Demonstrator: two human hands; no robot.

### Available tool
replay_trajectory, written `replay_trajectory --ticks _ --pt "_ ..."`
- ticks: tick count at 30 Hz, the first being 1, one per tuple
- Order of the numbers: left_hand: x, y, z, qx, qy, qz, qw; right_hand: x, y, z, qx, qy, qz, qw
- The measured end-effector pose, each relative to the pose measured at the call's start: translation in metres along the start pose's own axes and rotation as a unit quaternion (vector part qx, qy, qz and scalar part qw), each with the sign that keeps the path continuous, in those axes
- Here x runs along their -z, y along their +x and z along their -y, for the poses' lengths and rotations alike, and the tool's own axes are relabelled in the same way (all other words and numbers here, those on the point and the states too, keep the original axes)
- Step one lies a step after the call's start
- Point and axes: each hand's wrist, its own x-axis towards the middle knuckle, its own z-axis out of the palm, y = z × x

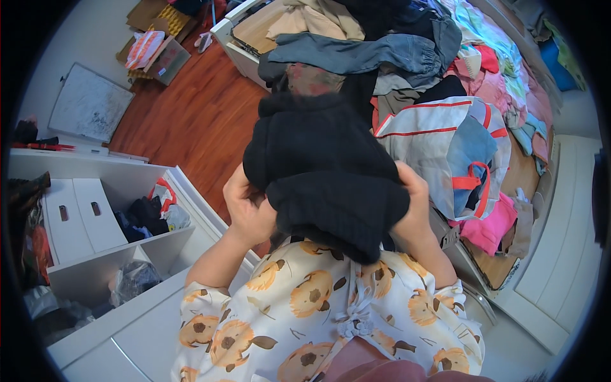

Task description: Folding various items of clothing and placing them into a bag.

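Note:
A folded black garment (329, 153) is held up in front of my chest, its layers doubled over one another. My left hand (248, 210) grips its left side, thumb towards me. On the opposite side my right hand (413, 200) clasps the edge, with some fingers hidden behind the cloth. Just beyond the garment lies a pile of clothes, with blue-grey denim trousers (353, 52) across it and a camouflage-patterned piece (315, 79) below them. To the right of my right hand stands a white storage bag (425, 148) with red trim, blue cloth showing inside.
Pink cloth (489, 224) lies by the bag on the bed frame (525, 179). A white cabinet (176, 272) with open compartments stands at left, holding a plastic-wrapped bundle (136, 281). Cardboard boxes (169, 59) sit on the wooden floor (200, 114) at upper left.

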Motion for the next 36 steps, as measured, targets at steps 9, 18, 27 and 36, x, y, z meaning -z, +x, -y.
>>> replay_trajectory --ticks 9,18,27,36 --pt "-0.012 -0.022 -0.013 0.076 0.156 0.132 0.976 -0.002 -0.001 -0.004 -0.284 0.302 0.092 0.905" --pt "-0.001 -0.014 -0.029 0.163 -0.157 0.03 0.974 0.025 0.009 0.013 -0.152 0.13 0.25 0.947" --pt "0.001 0.004 -0.06 0.541 -0.255 0.037 0.801 0.02 -0.015 0.092 -0.353 0.247 0.074 0.899" --pt "0.004 -0.033 -0.024 0.665 -0.358 0.086 0.65 0.046 -0.037 0.037 -0.315 0.025 0.212 0.925"
